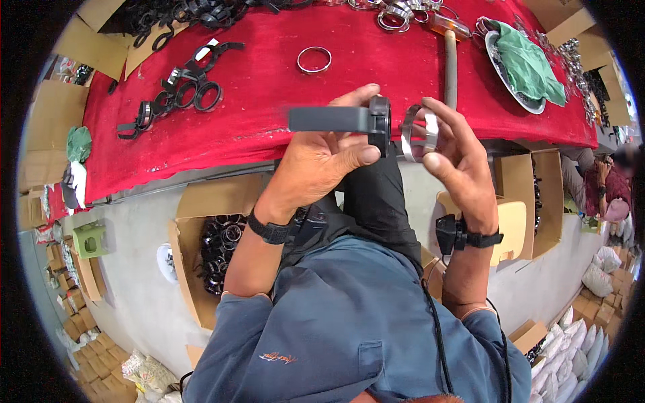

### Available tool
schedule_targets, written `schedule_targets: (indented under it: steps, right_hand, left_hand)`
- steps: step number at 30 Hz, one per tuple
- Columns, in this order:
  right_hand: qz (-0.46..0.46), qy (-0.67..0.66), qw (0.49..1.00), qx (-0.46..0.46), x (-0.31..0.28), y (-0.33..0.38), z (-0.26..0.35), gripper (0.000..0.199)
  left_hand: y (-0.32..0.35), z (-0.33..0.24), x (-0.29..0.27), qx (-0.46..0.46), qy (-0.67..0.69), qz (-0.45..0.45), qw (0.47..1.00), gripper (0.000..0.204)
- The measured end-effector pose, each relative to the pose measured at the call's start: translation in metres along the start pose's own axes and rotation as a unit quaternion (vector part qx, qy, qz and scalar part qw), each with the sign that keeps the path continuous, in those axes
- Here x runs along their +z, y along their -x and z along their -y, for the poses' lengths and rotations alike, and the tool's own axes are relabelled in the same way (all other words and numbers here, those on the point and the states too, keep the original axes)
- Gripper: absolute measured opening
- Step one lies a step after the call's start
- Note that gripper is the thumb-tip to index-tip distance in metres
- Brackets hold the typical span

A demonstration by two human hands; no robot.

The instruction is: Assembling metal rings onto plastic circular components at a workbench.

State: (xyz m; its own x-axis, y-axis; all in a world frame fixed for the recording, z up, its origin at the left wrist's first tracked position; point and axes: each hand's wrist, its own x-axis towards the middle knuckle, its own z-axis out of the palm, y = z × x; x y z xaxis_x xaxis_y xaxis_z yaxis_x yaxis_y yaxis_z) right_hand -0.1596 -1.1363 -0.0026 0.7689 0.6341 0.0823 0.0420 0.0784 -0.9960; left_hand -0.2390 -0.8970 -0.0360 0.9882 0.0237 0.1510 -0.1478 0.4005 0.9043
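My left hand [322,158] is closed round a black ring-shaped part with a flat handle [332,119], its ring end turned edge-on to the right. Between the fingers and thumb of my right hand [463,154] is a shiny metal ring [407,133], tilted, with a small gap between it and the black part. Another metal ring [314,48] lies flat on the red cloth [262,80] beyond my hands. Several black ring parts with handles [186,94] lie in a row on the cloth to the left.
A hammer [450,64] lies right of centre, beside a metal tray [497,60] bearing a green cloth [527,64]. Black parts [195,13] and metal rings [396,15] are heaped at the back. Below the table edge stand cardboard boxes [191,198] with black parts. A person [608,181] is at far right.
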Motion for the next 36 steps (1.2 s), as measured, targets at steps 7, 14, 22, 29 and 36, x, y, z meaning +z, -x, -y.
schedule_targets:
  steps: [7,14,22,29,36]
  right_hand:
    - [-0.018,0.118,0.992,-0.045,0.030,-0.003,0.004,0.071]
    - [-0.009,0.121,0.992,-0.047,0.036,-0.002,0.003,0.072]
    - [-0.016,0.123,0.991,-0.051,0.036,0.000,0.006,0.072]
    - [-0.036,0.146,0.986,-0.072,0.039,-0.002,0.006,0.071]
    - [-0.026,0.164,0.985,-0.053,0.036,0.001,0.007,0.072]
  left_hand:
    - [0.006,0.003,-0.003,-0.023,-0.043,0.031,0.998,0.083]
    - [0.009,-0.002,-0.001,0.003,-0.057,0.035,0.998,0.077]
    - [0.006,-0.002,0.001,0.049,-0.092,0.043,0.994,0.077]
    - [0.002,0.001,0.003,0.102,-0.132,0.031,0.985,0.077]
    - [0.006,0.002,-0.001,0.020,-0.055,0.047,0.997,0.083]
